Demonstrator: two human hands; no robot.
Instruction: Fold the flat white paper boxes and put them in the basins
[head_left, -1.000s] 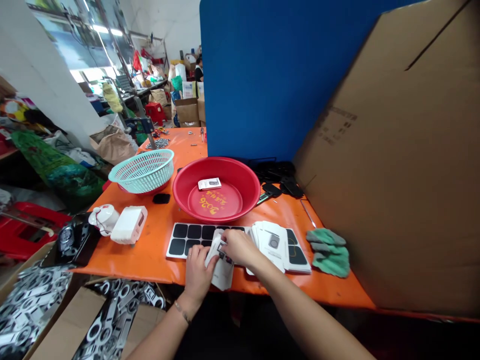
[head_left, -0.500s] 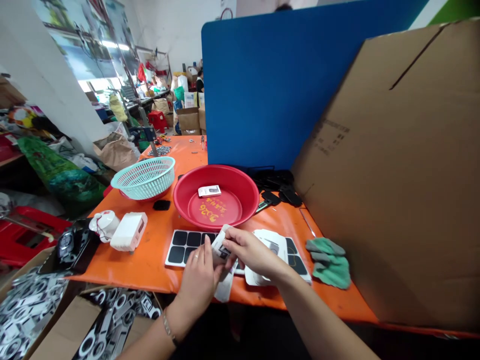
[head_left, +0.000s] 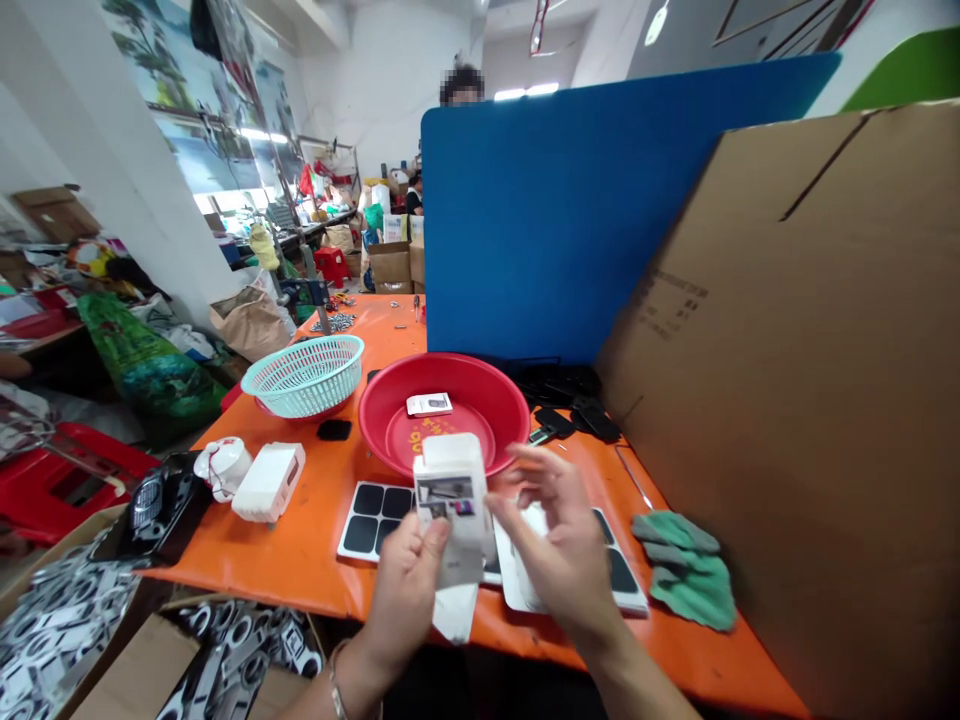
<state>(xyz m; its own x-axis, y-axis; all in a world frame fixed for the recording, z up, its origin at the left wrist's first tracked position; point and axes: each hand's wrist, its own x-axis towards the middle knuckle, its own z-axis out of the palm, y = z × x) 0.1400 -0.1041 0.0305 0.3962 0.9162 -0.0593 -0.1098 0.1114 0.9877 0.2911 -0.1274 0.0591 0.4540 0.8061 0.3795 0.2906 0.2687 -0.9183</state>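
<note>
My left hand [head_left: 409,580] grips a small white cardboard box [head_left: 452,500] with printed pictures on its face, thumb on the front. The box stands upright with its top flap raised. To its right, my right hand [head_left: 555,540] is apart from the box, fingers spread and slightly curled, holding nothing I can see. Beneath the hands lie a sheet of black rounded squares [head_left: 367,520] and white pieces [head_left: 517,580] partly hidden by my right hand. Behind the box, a red basin [head_left: 390,440] holds another small white box [head_left: 430,404].
A light-blue basket [head_left: 304,375] and a white block-shaped device [head_left: 268,482] stand at left. A green cloth [head_left: 690,570] lies at right, beside a large cardboard sheet [head_left: 810,400]. A blue partition [head_left: 585,220] rises behind. Boxes of metal-looking parts [head_left: 247,640] sit below the table's left edge.
The box has been turned upright, its printed face toward me. My right hand has let go of it and moved right, fingers opening. The view has tilted up slightly.
</note>
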